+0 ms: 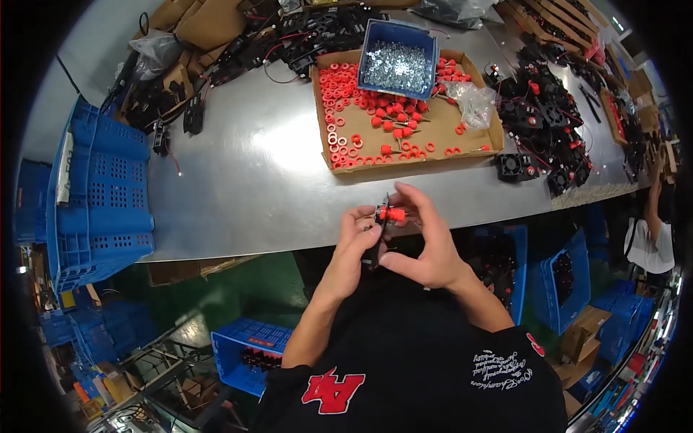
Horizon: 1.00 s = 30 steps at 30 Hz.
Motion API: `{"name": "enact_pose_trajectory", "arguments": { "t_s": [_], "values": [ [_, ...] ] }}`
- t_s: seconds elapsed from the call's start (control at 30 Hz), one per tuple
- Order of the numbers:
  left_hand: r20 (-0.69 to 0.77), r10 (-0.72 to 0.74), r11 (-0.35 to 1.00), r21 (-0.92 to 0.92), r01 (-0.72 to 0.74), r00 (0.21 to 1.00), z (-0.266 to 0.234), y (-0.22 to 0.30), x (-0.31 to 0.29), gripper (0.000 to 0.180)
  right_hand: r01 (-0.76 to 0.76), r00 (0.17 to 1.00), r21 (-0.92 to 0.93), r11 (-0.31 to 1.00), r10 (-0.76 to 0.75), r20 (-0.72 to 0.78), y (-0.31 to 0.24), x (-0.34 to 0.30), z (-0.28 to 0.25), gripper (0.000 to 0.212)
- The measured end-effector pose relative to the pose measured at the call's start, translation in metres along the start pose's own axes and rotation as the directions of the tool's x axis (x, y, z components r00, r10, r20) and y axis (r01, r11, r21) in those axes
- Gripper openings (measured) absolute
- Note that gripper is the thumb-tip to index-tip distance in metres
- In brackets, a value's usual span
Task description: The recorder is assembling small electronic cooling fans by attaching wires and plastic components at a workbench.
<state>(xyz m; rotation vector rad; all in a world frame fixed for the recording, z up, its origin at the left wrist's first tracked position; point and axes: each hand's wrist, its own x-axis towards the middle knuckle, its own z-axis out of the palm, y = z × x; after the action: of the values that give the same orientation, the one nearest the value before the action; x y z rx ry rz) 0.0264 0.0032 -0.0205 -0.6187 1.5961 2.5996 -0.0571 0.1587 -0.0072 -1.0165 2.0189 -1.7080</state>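
Just past the table's front edge, my left hand [351, 249] is closed on a black part [375, 250] seen nearly edge-on, its thumb lying along the near face. A red binding post [393, 214] sticks out of that part toward the right. My right hand [431, 249] curls round the same part from the other side, index finger at the top and thumb by the lower end. Its remaining fingers lie behind the red post and are partly hidden. What the black part's far side looks like cannot be made out.
A shallow cardboard tray [404, 164] holds red washers [339, 86] and loose red binding posts [397, 115]. On it rests a blue bin [367, 54] of small metal nuts. Black fans [514, 166] with wires pile up at right. A blue crate [108, 187] stands left; a person [650, 242] is far right.
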Motion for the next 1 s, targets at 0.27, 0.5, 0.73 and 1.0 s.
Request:
{"name": "enact_pose_trajectory", "arguments": {
  "t_s": [0.27, 0.5, 0.73, 1.0],
  "values": [
    [0.129, -0.106, 0.994, -0.027, 0.110, 0.986, 0.024, -0.008, -0.005, 0.057, -0.291, 0.948, 0.494, 0.819, 0.318, 0.032, 0.006, -0.013, -0.016, 0.066],
    [0.244, -0.231, 0.846, 0.529, 0.070, 0.942, 0.033, -0.002, -0.015, 0.047, -0.030, 0.869, 0.287, 0.958, 0.166, -0.465, 0.008, 0.012, -0.113, 0.054],
    [0.447, -0.196, 0.860, 0.507, -0.067, 0.873, 0.029, 0.012, -0.001, 0.035, -0.383, 0.432, -0.647, 0.659, -0.492, -0.756, 0.007, 0.052, -0.305, 0.042],
    [-0.195, 0.395, 0.661, 0.739, -0.130, 0.898, -0.058, 0.031, 0.037, 0.018, -0.460, 0.618, -0.876, 0.146, -0.656, -0.434, 0.056, 0.019, -0.206, 0.039]
  ]
}}
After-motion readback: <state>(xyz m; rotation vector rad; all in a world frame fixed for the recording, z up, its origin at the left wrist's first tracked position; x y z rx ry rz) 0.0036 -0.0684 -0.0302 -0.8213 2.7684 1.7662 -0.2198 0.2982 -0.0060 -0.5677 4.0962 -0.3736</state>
